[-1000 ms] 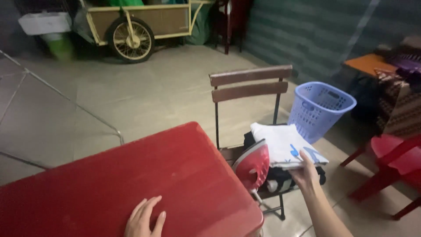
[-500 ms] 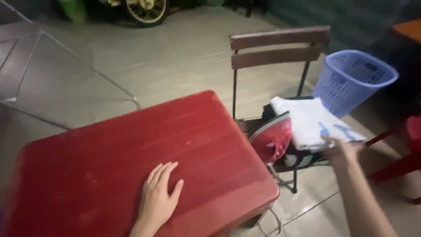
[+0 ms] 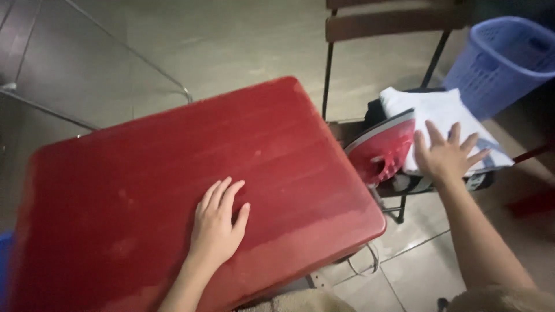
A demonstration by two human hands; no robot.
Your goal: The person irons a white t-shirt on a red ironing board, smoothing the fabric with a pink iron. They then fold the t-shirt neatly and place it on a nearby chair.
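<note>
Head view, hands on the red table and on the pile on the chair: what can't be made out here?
- Chair: top edge cuts its backrest; the seat is buried under clothes.
- Dark garments: the white folded cloth and red iron cover them.
- Right hand: lies spread on the cloth; whether it grips is unclear.
- Lilac laundry basket: right edge cuts it; contents unseen.
- Left hand: flat on the red table; table legs hidden.

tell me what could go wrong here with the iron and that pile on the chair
1. The red iron is propped on the chair edge against the folded white cloth; the right hand pulling the cloth could tip the iron off.
2. If the iron is hot, which cannot be told, the hand is close beside it.
3. The stack overhangs the seat and may slide.
</note>
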